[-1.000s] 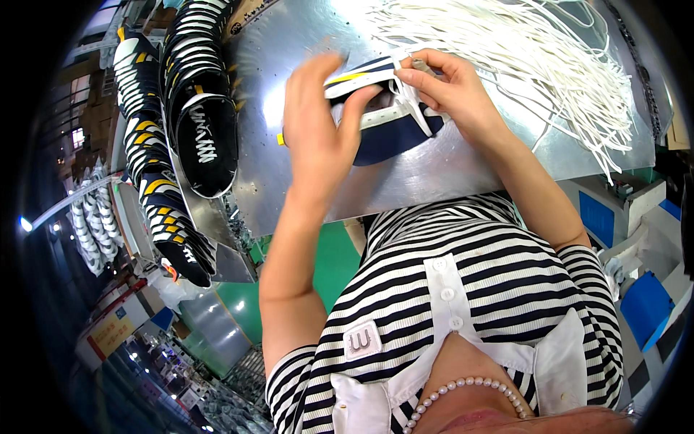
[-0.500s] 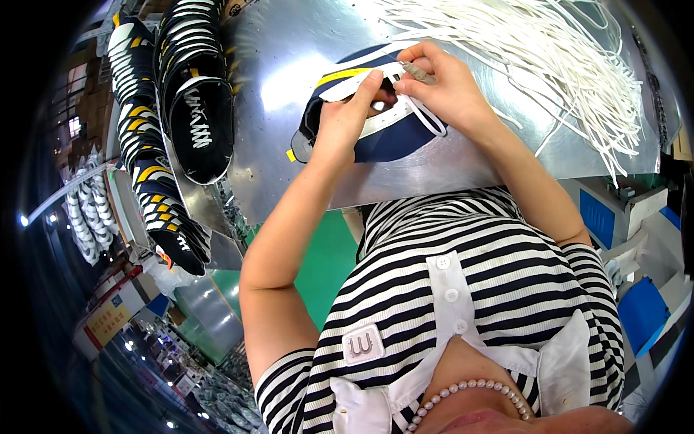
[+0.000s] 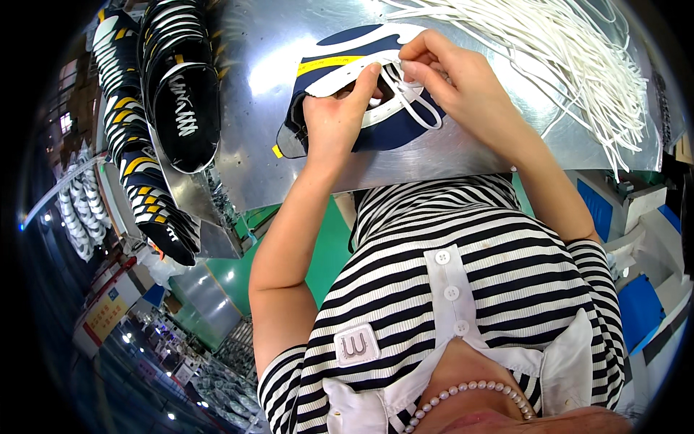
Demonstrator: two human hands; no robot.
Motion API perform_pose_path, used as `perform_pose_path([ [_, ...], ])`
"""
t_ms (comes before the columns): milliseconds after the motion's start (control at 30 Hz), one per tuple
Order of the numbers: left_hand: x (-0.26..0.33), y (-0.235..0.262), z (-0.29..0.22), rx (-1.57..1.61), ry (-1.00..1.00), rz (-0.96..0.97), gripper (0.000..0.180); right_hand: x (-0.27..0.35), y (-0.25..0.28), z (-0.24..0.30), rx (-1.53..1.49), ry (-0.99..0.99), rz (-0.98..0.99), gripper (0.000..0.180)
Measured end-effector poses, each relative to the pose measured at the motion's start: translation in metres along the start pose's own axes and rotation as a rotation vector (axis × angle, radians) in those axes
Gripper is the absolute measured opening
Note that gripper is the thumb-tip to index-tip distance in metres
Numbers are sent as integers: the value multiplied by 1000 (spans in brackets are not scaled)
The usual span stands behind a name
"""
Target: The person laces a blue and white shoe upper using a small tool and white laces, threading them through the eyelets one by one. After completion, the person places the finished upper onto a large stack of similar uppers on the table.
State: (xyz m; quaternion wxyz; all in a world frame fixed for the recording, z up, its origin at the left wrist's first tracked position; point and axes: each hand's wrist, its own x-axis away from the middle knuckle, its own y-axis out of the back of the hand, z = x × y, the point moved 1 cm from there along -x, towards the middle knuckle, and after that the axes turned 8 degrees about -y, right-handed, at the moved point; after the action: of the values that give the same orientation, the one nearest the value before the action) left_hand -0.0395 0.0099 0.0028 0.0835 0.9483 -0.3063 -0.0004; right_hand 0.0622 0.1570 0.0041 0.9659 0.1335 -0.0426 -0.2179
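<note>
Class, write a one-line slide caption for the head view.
Left hand steadies a navy shoe upper while right hand threads a white lace.

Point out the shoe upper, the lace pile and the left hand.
shoe upper [image 3: 394,134], head view, navy side panel
lace pile [image 3: 571,54], head view, middle of white strands
left hand [image 3: 334,119], head view, back of hand
</note>
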Motion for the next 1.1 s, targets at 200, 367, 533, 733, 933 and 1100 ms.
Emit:
perform_pose_path([
  [200, 6, -1, -1, -68, -50, 33, 18, -3, 8, -2, 100, 20, 42, 15],
  [367, 10, -2, -2, -36, -82, 17, 16, -3, 9, 2, 23, -49, 70, 16],
  [533, 15, -2, -5, -78, -142, 29, 14, -1, 6, 0, 99, -28, 76, 21],
  [733, 27, -10, -10, -154, -322, 73, 13, -10, -11, 15, 469, 45, 135, 29],
  [933, 18, 15, -14, -55, 93, 315, 19, -10, 30, 33, 595, -5, 249, 23],
  [1100, 10, 7, -17, -13, 210, 325, 20, -11, 1, -20, -81, -35, 23, 23],
])
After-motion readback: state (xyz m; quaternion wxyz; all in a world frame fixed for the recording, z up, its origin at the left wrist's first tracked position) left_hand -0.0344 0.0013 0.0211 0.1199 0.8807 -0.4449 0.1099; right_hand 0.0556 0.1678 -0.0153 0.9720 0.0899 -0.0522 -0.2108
